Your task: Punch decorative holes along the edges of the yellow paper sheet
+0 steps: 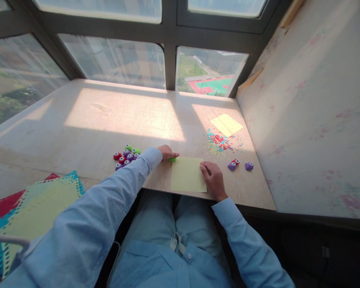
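A pale yellow sheet of paper (188, 176) lies on the wooden surface in front of me, near its front edge. My left hand (168, 152) is closed on a small green paper punch (173, 159) at the sheet's upper left corner, with the thumb over it. Most of that punch is hidden by the fingers. At the sheet's right edge, my right hand (213, 178) grips the paper with curled fingers and the thumb alongside.
Several red, purple and green punches (126, 157) cluster left of my forearm. Purple punches (249, 166) and a red one (235, 162) sit to the right. Colourful paper bits (219, 142) lie beside another yellow sheet (227, 124). Sheets with punched edges (42, 208) are stacked at left.
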### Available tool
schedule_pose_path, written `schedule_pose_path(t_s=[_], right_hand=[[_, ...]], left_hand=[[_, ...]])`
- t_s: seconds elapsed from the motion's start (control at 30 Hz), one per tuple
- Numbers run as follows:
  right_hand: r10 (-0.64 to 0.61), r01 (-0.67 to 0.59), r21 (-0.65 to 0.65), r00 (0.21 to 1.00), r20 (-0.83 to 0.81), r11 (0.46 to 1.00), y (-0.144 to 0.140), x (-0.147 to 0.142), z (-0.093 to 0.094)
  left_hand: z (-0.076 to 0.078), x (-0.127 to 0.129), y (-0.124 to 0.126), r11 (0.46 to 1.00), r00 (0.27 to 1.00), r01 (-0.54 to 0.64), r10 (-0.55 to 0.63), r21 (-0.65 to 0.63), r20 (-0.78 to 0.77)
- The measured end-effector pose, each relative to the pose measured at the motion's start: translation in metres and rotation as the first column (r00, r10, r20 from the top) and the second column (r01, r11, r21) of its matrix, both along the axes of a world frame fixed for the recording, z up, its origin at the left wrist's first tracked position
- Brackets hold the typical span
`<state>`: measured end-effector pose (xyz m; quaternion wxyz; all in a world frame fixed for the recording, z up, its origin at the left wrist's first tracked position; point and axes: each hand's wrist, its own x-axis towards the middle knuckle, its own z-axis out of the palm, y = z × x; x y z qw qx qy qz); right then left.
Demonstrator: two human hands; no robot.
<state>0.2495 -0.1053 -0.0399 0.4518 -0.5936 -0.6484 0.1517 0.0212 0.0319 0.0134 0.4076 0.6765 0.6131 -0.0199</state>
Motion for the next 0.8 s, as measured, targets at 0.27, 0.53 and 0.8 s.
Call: schedule_pose_path(t_s=[0.27, 0.53, 0.8], right_hand=[[0.003, -0.003, 0.006, 1.0, 0.013, 1.0, 0.0, 0.0, -0.001], [0.044, -0.048, 0.033, 0.991, 0.124, 0.998, 0.001, 0.0, -0.006], [0.093, -0.102, 0.022, 0.963, 0.254, 0.994, 0.003, 0.0, -0.004]], left_hand=[[-0.008, 0.004, 0.001, 0.998, 0.999, 0.022, -0.02, 0.061, -0.046], [-0.001, 0.005, -0.003, 0.999, 0.997, 0.017, -0.014, 0.035, -0.073], [0.007, 0.008, -0.012, 0.998, 0.997, -0.051, 0.049, -0.039, -0.054]])
